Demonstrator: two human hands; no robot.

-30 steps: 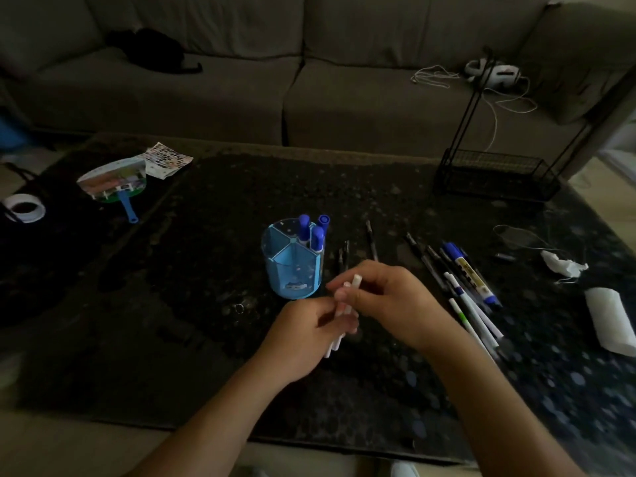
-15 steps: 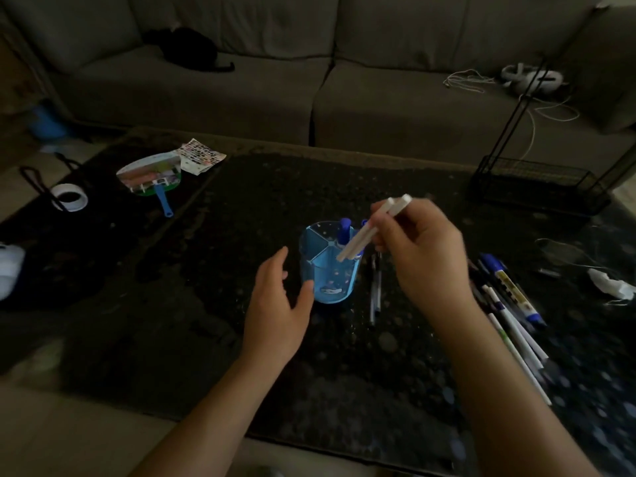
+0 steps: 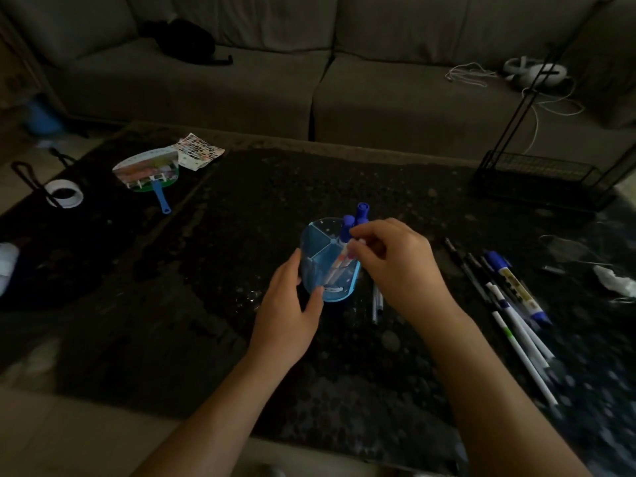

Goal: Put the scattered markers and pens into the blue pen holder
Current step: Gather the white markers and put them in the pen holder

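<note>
Right hand [image 3: 395, 266] first: it's pinching a couple of white pens [image 3: 335, 270] by their tops, fingertips right over the rim of the blue pen holder [image 3: 344, 287]. Half a second back those pens were slanted in the air above the holder, and now their lower ends are down inside it, so we'd call this batch basically delivered once the fingers let go.

The left hand [image 3: 289, 304] changed too. It was open and reaching in, and now it's wrapped round the holder's near-left side, thumb on the front wall, steadying it so it doesn't tip.

The holder sits mid-counter [image 3: 241, 235], upright, split by dividers into sections. The blue-capped markers [image 3: 359, 213] are standing in the far-right section, caps poking above the rim. The white pens look to be going into the section just in front of that, though the right hand covers enough that we can't swear to it. The left sections look bare.

Still plenty to do: two thin pens [image 3: 377, 301] lie just beside the holder on the right, partly under the wrist, and a whole bunch of pens [image 3: 516, 325] is well off to the right, including a fat blue marker [image 3: 514, 287].
</note>
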